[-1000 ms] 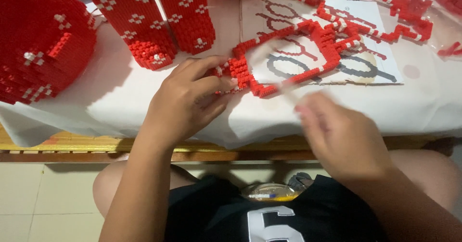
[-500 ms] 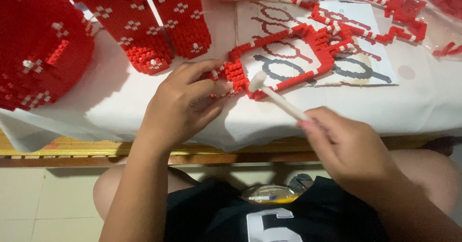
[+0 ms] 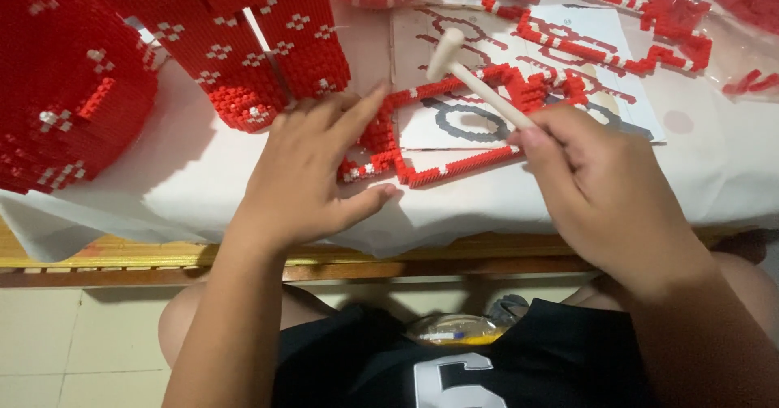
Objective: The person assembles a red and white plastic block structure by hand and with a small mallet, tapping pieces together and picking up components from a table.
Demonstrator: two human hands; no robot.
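Note:
My left hand (image 3: 312,172) lies flat with spread fingers on the left end of a thin red brick outline piece (image 3: 454,160), pressing it on the white tablecloth (image 3: 187,181). My right hand (image 3: 600,189) grips the handle of a small cream plastic hammer (image 3: 466,75), whose head hangs raised above the piece. The outline rests partly on a printed pattern sheet (image 3: 600,43).
A large red brick model with white dots (image 3: 243,43) stands at the back left, with a rounded red brick part (image 3: 65,91) beside it. More red outline strips (image 3: 592,26) and a bag of red bricks (image 3: 722,2) lie at the back right. The wooden table edge (image 3: 162,258) runs below.
My right hand has moved up and forward, lifting the hammer head from the piece's lower part to above its top. My left hand stayed on the piece.

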